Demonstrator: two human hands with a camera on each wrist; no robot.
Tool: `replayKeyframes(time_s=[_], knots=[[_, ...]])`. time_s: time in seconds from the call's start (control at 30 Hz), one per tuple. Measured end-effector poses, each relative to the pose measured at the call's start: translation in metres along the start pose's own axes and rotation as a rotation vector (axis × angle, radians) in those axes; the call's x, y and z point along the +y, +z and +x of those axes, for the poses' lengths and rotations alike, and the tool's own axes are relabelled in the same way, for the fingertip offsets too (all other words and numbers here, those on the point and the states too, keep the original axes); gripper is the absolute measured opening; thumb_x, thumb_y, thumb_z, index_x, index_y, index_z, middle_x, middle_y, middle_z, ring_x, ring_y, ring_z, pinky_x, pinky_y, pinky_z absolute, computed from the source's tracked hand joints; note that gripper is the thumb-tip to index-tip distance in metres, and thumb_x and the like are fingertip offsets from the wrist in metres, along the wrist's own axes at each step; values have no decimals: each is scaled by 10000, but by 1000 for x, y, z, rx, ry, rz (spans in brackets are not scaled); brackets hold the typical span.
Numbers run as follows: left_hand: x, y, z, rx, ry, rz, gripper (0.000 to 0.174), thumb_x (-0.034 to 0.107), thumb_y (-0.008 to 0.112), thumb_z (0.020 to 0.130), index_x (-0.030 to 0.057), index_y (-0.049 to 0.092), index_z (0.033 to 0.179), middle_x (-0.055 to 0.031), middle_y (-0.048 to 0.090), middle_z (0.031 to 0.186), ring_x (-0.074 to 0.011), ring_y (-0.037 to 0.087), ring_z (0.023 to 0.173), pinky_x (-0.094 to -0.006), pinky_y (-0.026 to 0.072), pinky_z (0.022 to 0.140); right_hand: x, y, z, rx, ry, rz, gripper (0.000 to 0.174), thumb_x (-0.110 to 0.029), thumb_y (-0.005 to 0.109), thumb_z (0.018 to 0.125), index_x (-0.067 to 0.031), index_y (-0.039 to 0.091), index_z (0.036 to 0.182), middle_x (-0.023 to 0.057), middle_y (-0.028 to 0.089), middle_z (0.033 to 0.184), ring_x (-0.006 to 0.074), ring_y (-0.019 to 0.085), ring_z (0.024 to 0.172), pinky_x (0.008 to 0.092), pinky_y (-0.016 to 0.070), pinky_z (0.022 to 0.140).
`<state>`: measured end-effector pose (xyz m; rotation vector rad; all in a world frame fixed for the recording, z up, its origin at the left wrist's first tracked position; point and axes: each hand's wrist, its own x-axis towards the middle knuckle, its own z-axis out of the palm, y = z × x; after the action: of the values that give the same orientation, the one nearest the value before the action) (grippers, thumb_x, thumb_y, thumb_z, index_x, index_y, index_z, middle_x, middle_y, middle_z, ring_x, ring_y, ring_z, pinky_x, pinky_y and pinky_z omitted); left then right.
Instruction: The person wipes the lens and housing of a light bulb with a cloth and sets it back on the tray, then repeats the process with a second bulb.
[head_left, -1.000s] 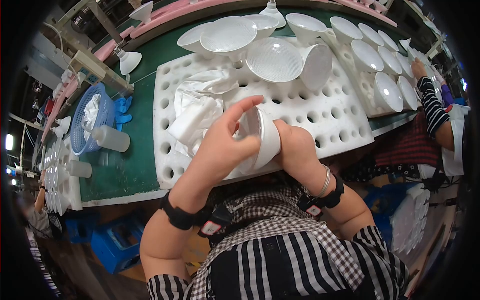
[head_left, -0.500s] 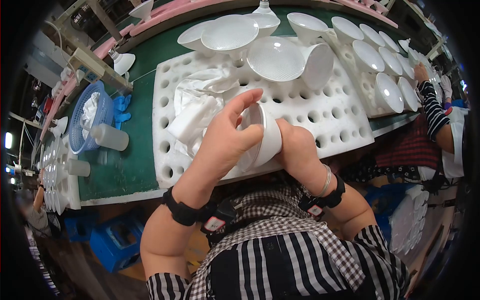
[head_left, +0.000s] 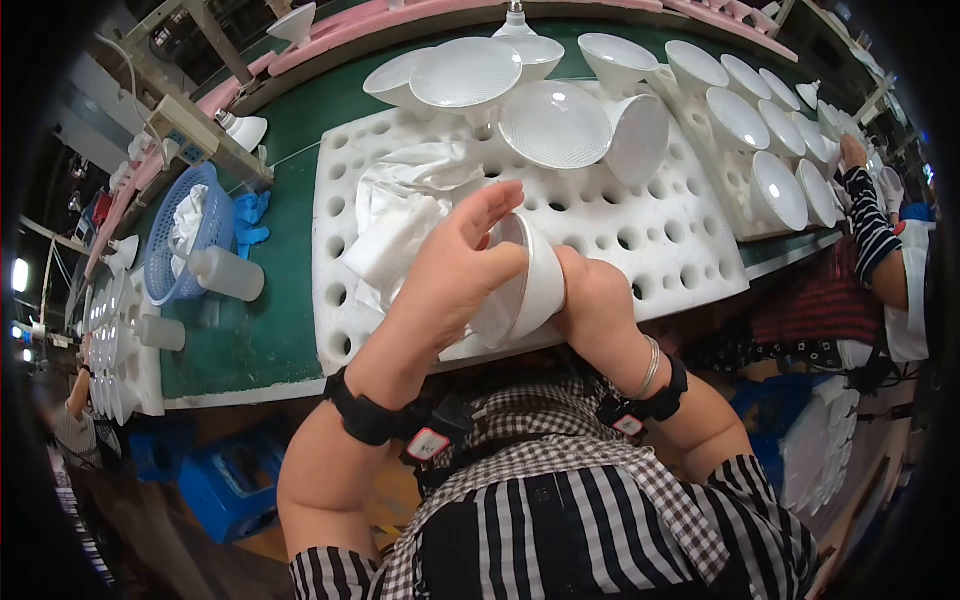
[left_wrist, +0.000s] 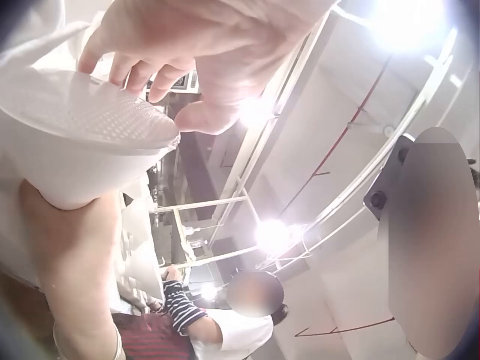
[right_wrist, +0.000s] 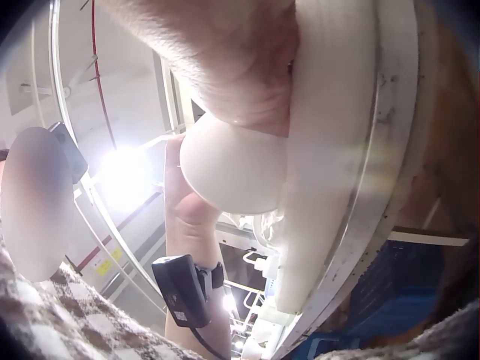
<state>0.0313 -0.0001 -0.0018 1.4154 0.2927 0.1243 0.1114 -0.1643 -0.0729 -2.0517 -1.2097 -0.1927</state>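
A white reflector lamp is tilted sideways between both hands, its textured lens facing left. My right hand grips it at the back around the narrow neck, which the hand mostly hides. In front of the lens is my left hand, fingers extended and thumb near the rim. The left wrist view shows the left fingertips right at the far edge of the lamp. From the right wrist, the lamp's smooth rounded back shows beneath the hand. Behind the hands, a crumpled white cloth and white block lie on a foam tray.
Several reflector lamps stand or lean at the tray's far side. More fill a second tray to the right. A blue basket and white bottle are on the green table at left. Another person works at right.
The left thumb has moved up slightly along the lamp's rim, and the left fingers have drawn closer together. The right hand keeps its grip on the neck.
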Motion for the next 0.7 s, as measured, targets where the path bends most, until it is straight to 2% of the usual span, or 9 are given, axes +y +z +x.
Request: replayKeyframes(time_s=[0.1, 0.17, 0.33, 0.4, 0.53, 0.6, 0.63, 0.7], knots=[[-8, -2, -13, -42, 38, 30, 743, 48, 624, 759, -11, 414, 1470, -131, 433, 1512, -227, 349, 1446, -391, 230, 1193, -1, 3, -3, 9, 18, -24, 257, -95, 705, 734, -57, 559, 943, 135, 636, 738, 360, 629, 664, 452, 496, 574], [-10, -1, -27, -53, 184, 160, 766, 93, 624, 737, -28, 417, 1464, -167, 483, 1460, -243, 410, 1403, -342, 294, 1156, -1, 3, -3, 10, 23, -38, 251, -90, 700, 734, -60, 560, 940, 134, 636, 741, 359, 630, 667, 450, 497, 573], [-7, -1, -22, 7, 123, 161, 768, 94, 632, 736, -28, 418, 1464, -168, 518, 1423, -237, 455, 1360, -333, 297, 1151, -3, 1, -2, -21, 35, -44, 229, -84, 686, 743, -66, 559, 932, 128, 640, 755, 356, 631, 669, 446, 497, 572], [-2, -2, -7, -12, 21, 91, 743, 32, 607, 770, -27, 393, 1479, -134, 440, 1506, -230, 355, 1447, -381, 205, 1208, -4, 0, -1, -22, 51, -43, 224, -89, 684, 747, -67, 560, 932, 128, 641, 757, 358, 631, 669, 449, 496, 571], [-2, 2, 3, -3, -29, -80, 730, 24, 594, 776, -28, 394, 1476, -137, 458, 1491, -238, 371, 1437, -384, 224, 1199, 1, 3, -3, 14, 34, -7, 225, -90, 686, 747, -68, 560, 932, 129, 641, 755, 361, 630, 672, 452, 497, 580], [-4, -1, -7, -35, 78, 57, 751, 80, 616, 761, -35, 399, 1471, -172, 467, 1482, -252, 423, 1400, -354, 280, 1173, 1, 5, -3, 14, 37, -25, 238, -86, 695, 737, -66, 559, 931, 131, 641, 756, 363, 629, 680, 455, 496, 591], [-6, -2, -14, -41, 72, 58, 751, 80, 616, 761, -35, 399, 1471, -172, 467, 1482, -252, 423, 1400, -354, 280, 1173, 1, 3, -3, 15, 45, -25, 238, -86, 695, 737, -66, 559, 931, 131, 641, 756, 363, 629, 680, 455, 496, 591], [-9, -3, -30, -92, 186, 207, 787, 78, 616, 742, -32, 381, 1485, -174, 437, 1508, -249, 395, 1424, -352, 266, 1182, 1, -1, -1, -25, 28, 7, 255, -90, 701, 734, -62, 555, 942, 131, 641, 755, 364, 628, 677, 456, 495, 594]])
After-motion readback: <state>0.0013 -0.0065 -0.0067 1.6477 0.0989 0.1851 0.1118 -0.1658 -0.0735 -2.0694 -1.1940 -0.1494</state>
